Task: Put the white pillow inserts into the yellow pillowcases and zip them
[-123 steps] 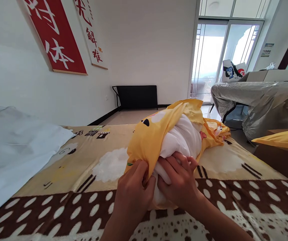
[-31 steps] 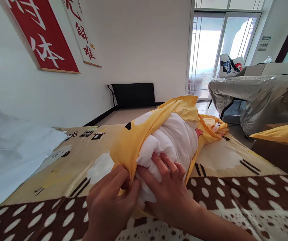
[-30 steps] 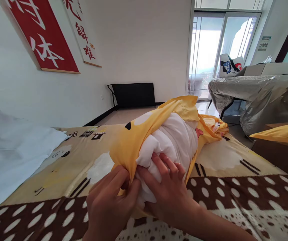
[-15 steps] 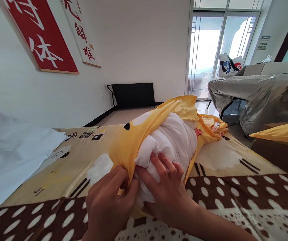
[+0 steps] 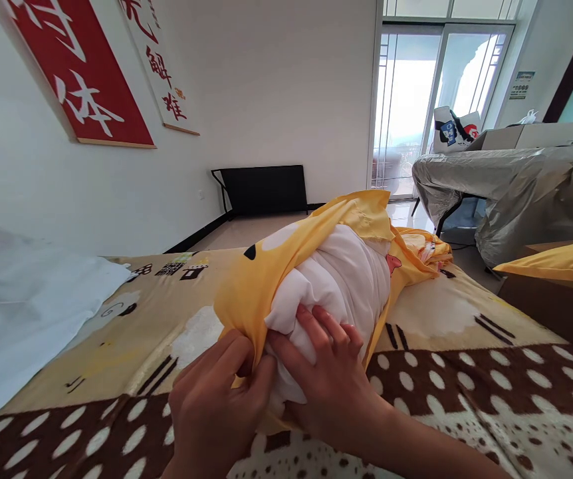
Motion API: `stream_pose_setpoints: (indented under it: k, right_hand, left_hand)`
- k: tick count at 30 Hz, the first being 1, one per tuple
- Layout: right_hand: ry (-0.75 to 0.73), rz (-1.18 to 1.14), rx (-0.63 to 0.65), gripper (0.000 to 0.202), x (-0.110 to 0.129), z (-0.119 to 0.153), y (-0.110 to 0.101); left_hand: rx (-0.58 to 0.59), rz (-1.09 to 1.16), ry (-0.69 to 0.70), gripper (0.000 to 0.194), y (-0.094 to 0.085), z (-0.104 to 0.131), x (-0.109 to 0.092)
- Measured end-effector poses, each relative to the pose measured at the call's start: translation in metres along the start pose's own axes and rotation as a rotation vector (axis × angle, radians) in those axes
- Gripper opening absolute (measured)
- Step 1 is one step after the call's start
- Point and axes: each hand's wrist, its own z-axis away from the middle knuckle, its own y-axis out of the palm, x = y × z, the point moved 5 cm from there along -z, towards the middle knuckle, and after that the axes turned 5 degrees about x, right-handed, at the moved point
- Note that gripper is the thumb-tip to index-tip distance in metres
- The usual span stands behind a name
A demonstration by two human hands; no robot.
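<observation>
A yellow fabric cover (image 5: 239,293) lies partly round a white pillow (image 5: 339,273), whose folded side shows through the cover's opening. My left hand (image 5: 221,392) pinches the near left edge of the cover between thumb and fingers. Pressed into the near end of the pillow is my right hand (image 5: 329,372), its fingers curled on the white fabric and gripping a fold of it. The far part of the cover trails off to the right in a crumpled heap.
A patterned blanket (image 5: 446,306) lies under everything. White fabric (image 5: 32,299) is at the left. At the right are a yellow piece of fabric (image 5: 566,263) on a brown box (image 5: 540,306) and a plastic-covered table (image 5: 520,193). A black panel (image 5: 266,191) leans by the wall.
The view has shifted very slightly. Both hands keep their places on the cover and the pillow.
</observation>
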Motion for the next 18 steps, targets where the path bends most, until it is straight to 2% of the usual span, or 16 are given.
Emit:
stream_pose_setpoints:
  k: [9, 14, 18]
  right_hand:
    - [-0.002, 0.001, 0.013, 0.066, 0.0, 0.0, 0.001]
    - [-0.016, 0.0, 0.011, 0.048, 0.003, 0.0, 0.003]
    - [-0.066, 0.003, 0.039, 0.032, 0.007, 0.002, 0.009]
  left_hand:
    - [-0.011, -0.031, 0.034, 0.031, -0.002, -0.001, -0.001]
    - [-0.055, -0.23, 0.048, 0.033, -0.002, 0.001, -0.003]
    - [-0.039, -0.323, 0.031, 0.016, 0.001, 0.003, 0.008]
